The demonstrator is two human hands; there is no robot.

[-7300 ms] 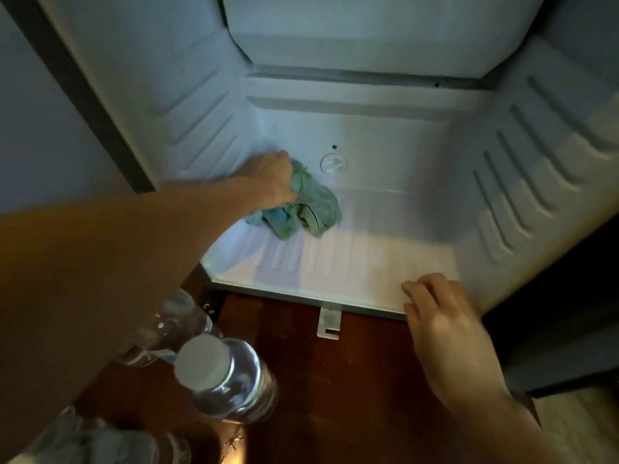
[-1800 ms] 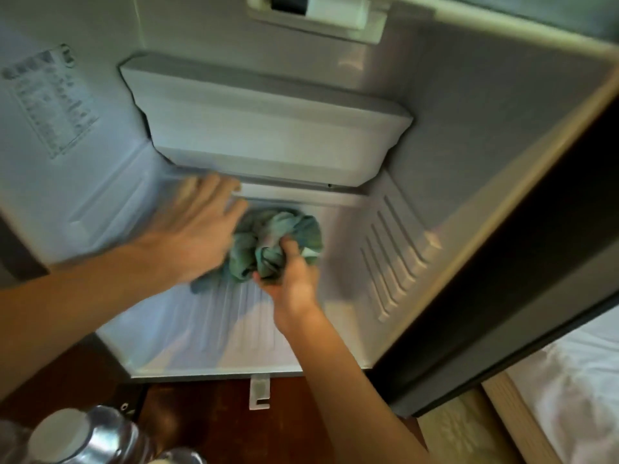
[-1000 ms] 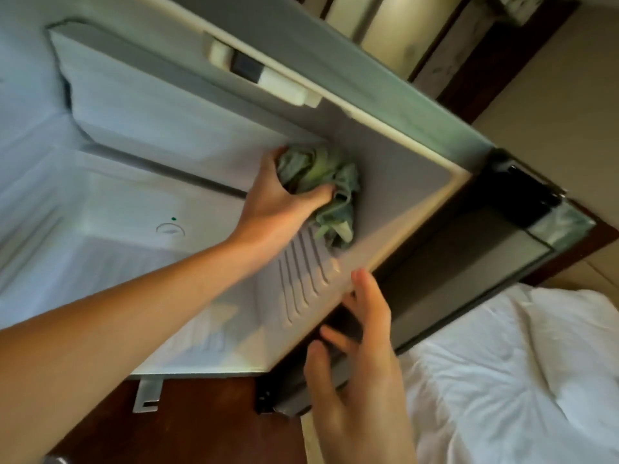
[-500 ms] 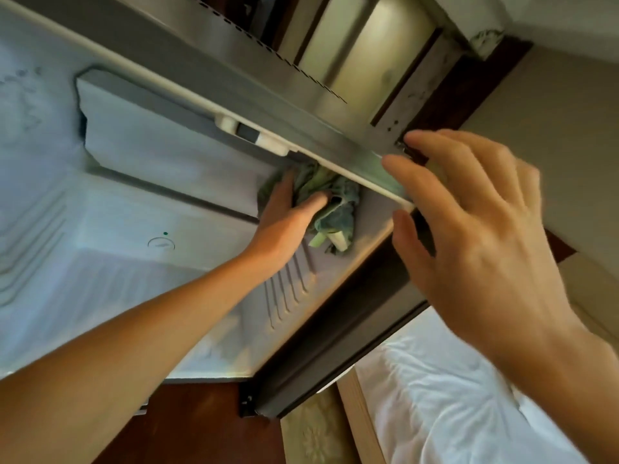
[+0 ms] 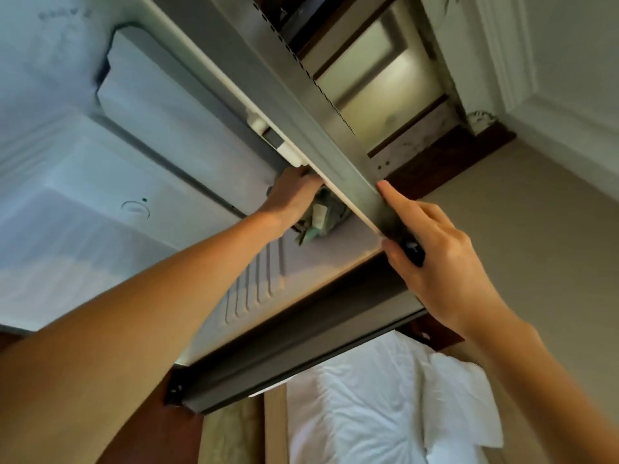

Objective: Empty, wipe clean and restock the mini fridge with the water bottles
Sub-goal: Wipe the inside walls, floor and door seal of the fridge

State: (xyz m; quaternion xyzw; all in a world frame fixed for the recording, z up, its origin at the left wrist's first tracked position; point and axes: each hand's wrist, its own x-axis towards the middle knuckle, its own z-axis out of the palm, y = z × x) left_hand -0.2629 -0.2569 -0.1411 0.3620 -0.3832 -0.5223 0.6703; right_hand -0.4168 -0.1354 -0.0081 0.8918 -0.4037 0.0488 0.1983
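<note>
- Green cloth (image 5: 321,217): judged soft, light; best held wadded in palm. Left hand (image 5: 291,195) gripped it inside fridge (image 5: 83,256), top corner.
- Right hand (image 5: 432,256): fingers clasped fridge's top edge.

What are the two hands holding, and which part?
The left hand holds the green cloth by its bunched top, inside the fridge. The right hand grips the fridge's front top corner.
</note>
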